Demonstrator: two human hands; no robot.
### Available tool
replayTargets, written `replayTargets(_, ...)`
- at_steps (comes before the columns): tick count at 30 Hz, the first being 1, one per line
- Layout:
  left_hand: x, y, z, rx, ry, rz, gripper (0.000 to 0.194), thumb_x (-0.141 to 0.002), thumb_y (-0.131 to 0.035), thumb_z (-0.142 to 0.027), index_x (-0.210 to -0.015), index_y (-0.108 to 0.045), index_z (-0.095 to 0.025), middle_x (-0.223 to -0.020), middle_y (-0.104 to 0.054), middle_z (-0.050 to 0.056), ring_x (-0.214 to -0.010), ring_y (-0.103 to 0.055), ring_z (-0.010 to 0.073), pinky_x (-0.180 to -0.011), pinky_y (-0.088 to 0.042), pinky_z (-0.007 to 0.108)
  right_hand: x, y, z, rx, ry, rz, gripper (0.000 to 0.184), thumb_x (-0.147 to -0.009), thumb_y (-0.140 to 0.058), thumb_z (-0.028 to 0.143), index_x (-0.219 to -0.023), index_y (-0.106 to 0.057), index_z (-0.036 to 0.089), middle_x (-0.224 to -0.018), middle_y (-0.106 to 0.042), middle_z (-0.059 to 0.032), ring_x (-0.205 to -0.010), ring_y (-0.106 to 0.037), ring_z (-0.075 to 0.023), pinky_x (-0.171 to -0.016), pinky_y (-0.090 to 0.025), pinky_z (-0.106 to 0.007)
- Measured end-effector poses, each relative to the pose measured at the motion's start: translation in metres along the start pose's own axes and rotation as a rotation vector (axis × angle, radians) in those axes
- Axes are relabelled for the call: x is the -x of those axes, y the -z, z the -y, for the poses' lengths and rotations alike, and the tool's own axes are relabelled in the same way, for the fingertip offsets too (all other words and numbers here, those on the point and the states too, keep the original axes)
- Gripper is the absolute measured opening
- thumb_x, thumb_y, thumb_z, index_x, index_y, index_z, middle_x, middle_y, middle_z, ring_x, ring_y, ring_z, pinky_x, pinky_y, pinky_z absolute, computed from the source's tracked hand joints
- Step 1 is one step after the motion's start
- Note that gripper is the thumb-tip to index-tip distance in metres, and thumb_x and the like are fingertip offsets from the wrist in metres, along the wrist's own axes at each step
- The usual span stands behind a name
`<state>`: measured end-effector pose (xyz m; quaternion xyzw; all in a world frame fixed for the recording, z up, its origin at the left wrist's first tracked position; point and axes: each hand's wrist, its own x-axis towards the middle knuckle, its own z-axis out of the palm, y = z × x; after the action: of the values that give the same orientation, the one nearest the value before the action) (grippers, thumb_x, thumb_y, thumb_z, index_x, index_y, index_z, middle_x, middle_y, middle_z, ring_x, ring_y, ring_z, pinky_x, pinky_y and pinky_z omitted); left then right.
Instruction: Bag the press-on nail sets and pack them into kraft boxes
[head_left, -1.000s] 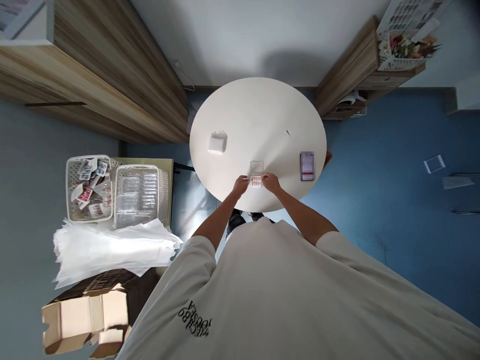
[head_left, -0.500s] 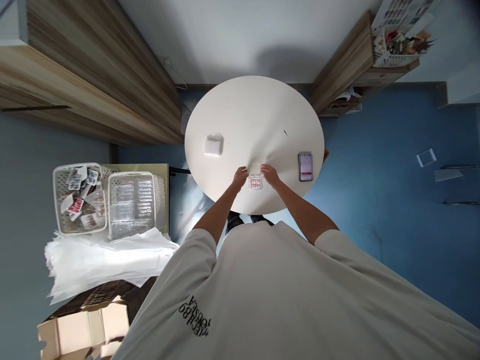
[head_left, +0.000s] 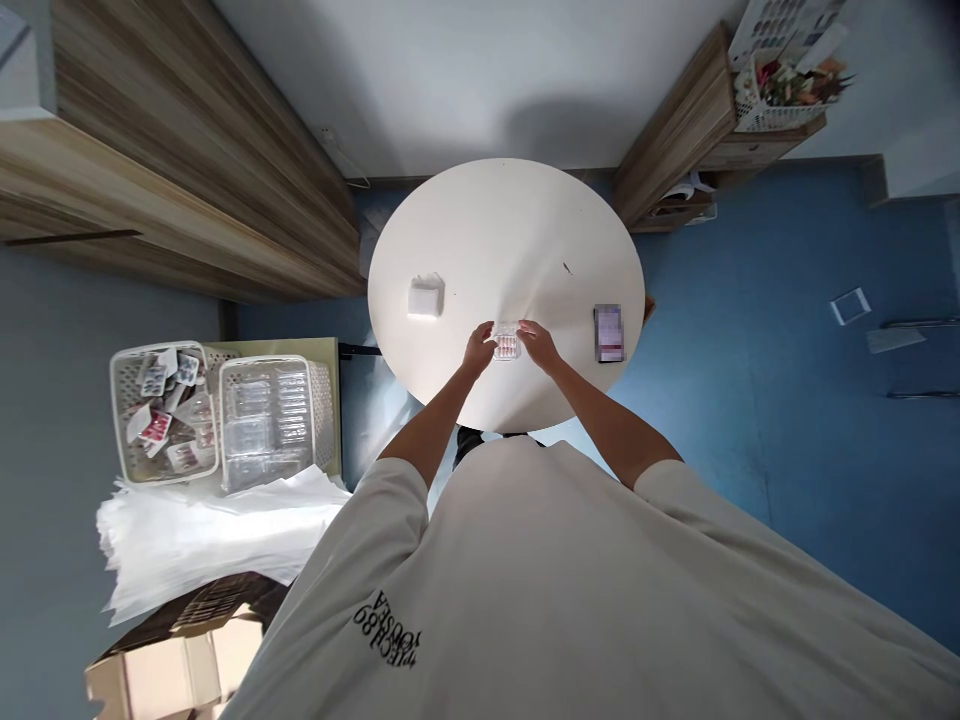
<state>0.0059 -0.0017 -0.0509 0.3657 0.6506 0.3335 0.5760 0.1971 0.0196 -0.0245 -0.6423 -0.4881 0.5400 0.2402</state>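
Near the front of the round white table (head_left: 510, 230) lies a small clear plastic box (head_left: 507, 347). Inside it are rows of small pinkish pieces that look like false nails. My left hand (head_left: 480, 348) grips the left side of the box, fingers at its upper edge. From the right, my right hand (head_left: 537, 344) holds the clear lid edge, fingertips bent onto it. The lid leans over the back of the box; whether it touches the rim I cannot tell. My fingers hide both side edges.
A white wrapped packet (head_left: 425, 300) sits at the table's left, a phone (head_left: 609, 333) at its right. A small dark scrap (head_left: 568, 268) lies farther back. On the left stand a basket of nail packs (head_left: 120, 420), a basket of clear boxes (head_left: 322, 410) and white sheets (head_left: 217, 535).
The lid, which stood open behind the box, has come down toward it. Both hands have moved slightly with it, the left one closer over the box's edge.
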Motion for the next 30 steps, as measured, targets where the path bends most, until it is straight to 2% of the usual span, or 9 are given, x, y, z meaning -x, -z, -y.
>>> replayTargets(6,0.016,0.007,0.027,-0.064,-0.067,0.028,0.068,-0.074,-0.059,-0.012,-0.141,-0.065,-0.021,-0.144,-0.067,0.013,-0.138,-0.061,0.0301,-0.118,-0.049,0.05,0.022,-0.004,-0.014,0.082,0.029,-0.026,0.037,-0.1,-0.059,0.04,-0.129,-0.073,0.022,-0.141,-0.072,-0.0114,-0.133,-0.067,-0.0278,-0.119,-0.05,-0.046)
replayTargets(11,0.031,0.012,0.039,-0.18,-0.054,0.096,0.07,-0.076,-0.058,-0.011,-0.146,-0.063,-0.021,-0.149,-0.065,0.013,-0.142,-0.059,0.0299,-0.121,-0.047,0.051,0.04,-0.008,-0.026,0.177,0.018,0.025,0.04,-0.099,-0.057,0.034,-0.136,-0.069,0.024,-0.143,-0.071,-0.0102,-0.132,-0.067,-0.0282,-0.117,-0.052,-0.046)
replayTargets(16,0.045,0.013,0.028,-0.354,-0.042,0.141,0.068,-0.083,-0.056,-0.012,-0.15,-0.061,-0.022,-0.153,-0.064,0.01,-0.145,-0.057,0.0301,-0.122,-0.047,0.049,0.05,-0.008,-0.032,0.314,0.057,0.103,0.047,-0.101,-0.05,0.027,-0.145,-0.064,0.023,-0.152,-0.065,-0.0093,-0.136,-0.064,-0.0277,-0.118,-0.051,-0.046)
replayTargets(20,0.058,0.016,0.018,-0.664,-0.188,0.231,0.068,-0.087,-0.051,-0.008,-0.154,-0.058,-0.021,-0.162,-0.057,0.01,-0.155,-0.046,0.0309,-0.13,-0.035,0.053,0.057,-0.007,-0.03,0.574,0.237,0.2,0.043,-0.101,-0.048,0.018,-0.138,-0.07,0.022,-0.154,-0.063,-0.0096,-0.142,-0.058,-0.0283,-0.122,-0.046,-0.048)
replayTargets(23,0.065,0.018,0.013,-0.842,-0.248,0.338,0.071,-0.087,-0.051,-0.008,-0.157,-0.054,-0.02,-0.169,-0.048,0.011,-0.16,-0.038,0.0305,-0.132,-0.029,0.055,0.061,-0.004,-0.027,0.767,0.323,0.283,0.043,-0.098,-0.05,0.011,-0.131,-0.074,0.021,-0.157,-0.06,-0.0107,-0.14,-0.058,-0.0318,-0.118,-0.047,-0.051)
replayTargets(30,0.069,0.015,0.008,-0.959,-0.235,0.407,0.077,-0.085,-0.052,-0.008,-0.162,-0.048,-0.018,-0.173,-0.041,0.014,-0.164,-0.029,0.0321,-0.135,-0.017,0.057,0.064,-0.001,-0.025,0.959,0.413,0.358,0.041,-0.093,-0.054,0.006,-0.124,-0.077,0.02,-0.163,-0.054,-0.0115,-0.139,-0.058,-0.0362,-0.115,-0.046,-0.054)
